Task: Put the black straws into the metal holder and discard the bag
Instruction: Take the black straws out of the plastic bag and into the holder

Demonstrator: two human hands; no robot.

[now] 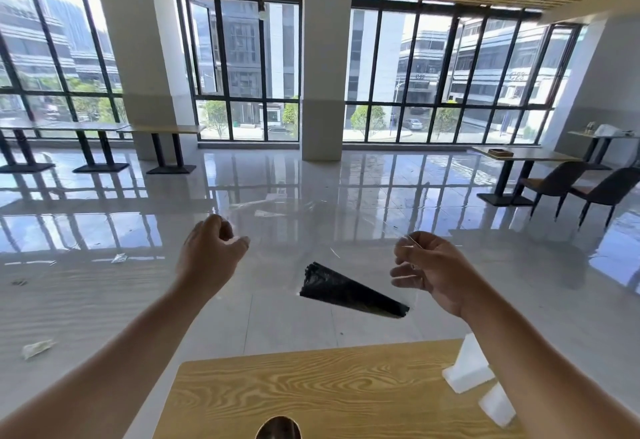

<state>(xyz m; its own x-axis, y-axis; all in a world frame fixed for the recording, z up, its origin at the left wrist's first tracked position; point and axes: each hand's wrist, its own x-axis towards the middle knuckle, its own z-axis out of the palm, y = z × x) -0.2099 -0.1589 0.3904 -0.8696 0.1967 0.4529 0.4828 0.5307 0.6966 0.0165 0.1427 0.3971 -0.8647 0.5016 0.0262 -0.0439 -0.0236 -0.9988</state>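
Observation:
A bundle of black straws (pixel 349 291) hangs inside a clear plastic bag (pixel 277 210) that I hold up in the air above the wooden table (pixel 329 390). My left hand (pixel 211 251) pinches the bag's left edge with curled fingers. My right hand (pixel 426 265) pinches its right edge. The bag is nearly invisible, showing only as glints and creases between the hands. The rim of the metal holder (pixel 278 428) peeks in at the bottom edge, below the straws.
White foam pieces (pixel 471 369) lie on the table's right side. Scraps of wrapping (pixel 36 348) litter the glossy floor at left. Tables stand along the windows; a table with two chairs (pixel 561 186) is at right.

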